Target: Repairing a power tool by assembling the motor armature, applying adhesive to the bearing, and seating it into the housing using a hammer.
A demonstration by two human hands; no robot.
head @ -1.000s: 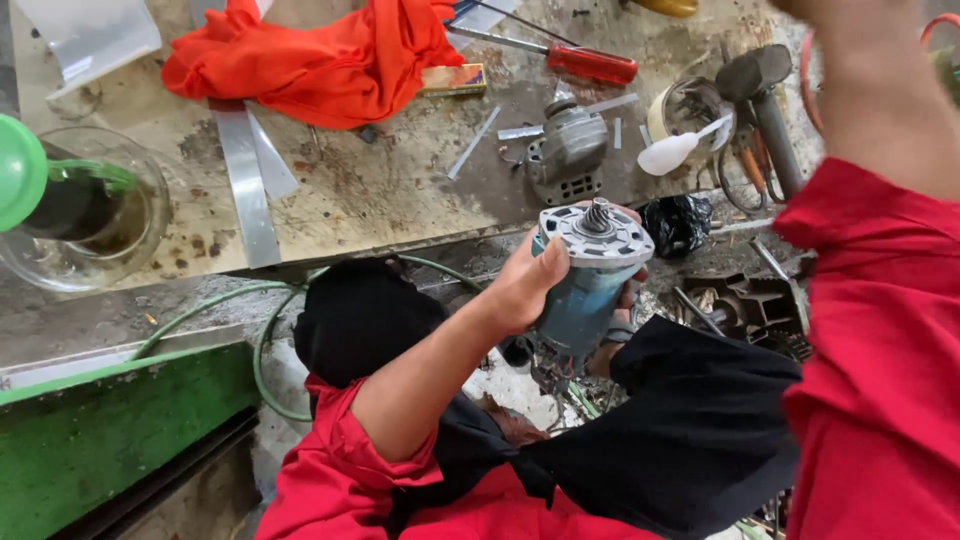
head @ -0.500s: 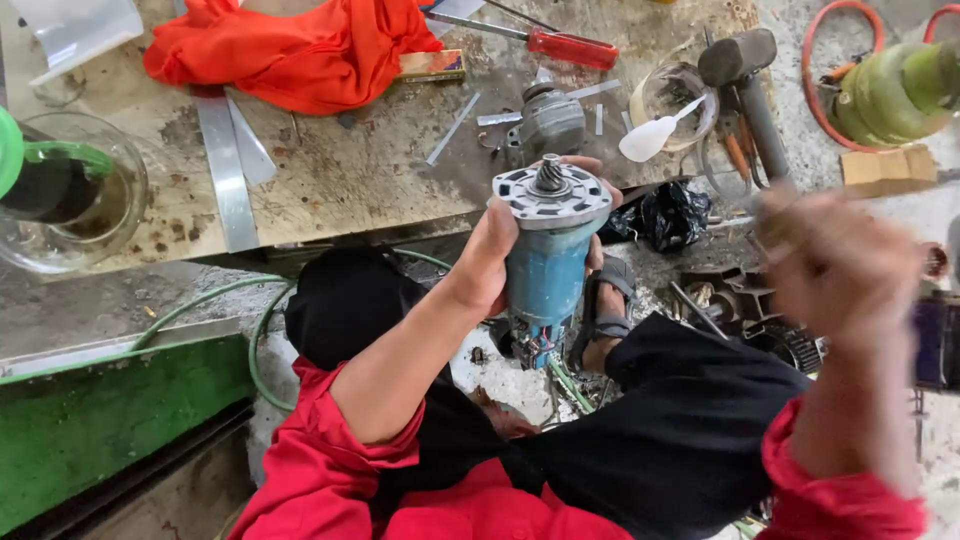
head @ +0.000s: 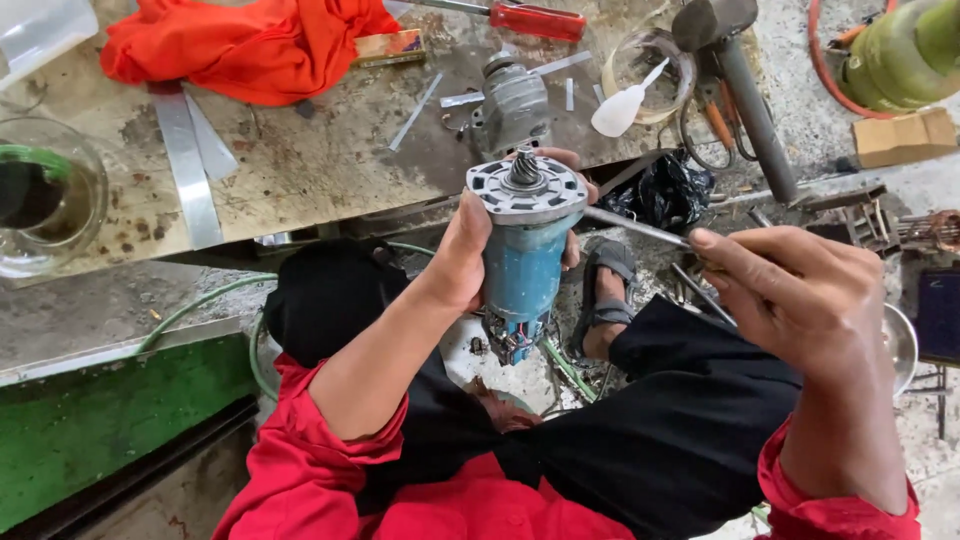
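Red sleeves (head: 330,470) pushed up forearms, black trousers (head: 680,420), grey strapped sandal (head: 607,290).

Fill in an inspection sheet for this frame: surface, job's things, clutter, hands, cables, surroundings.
Surface: stained board, dirty.
Job's things: blue motor upright, grey end cap up; thin metal tool touching its cap.
Clutter: orange cloth, red screwdriver, hammer, white spoon, glass jar.
Hands: left hand grips motor; right hand holds tool.
Cables: green hose below board.
Surroundings: green panel, gas cylinder.
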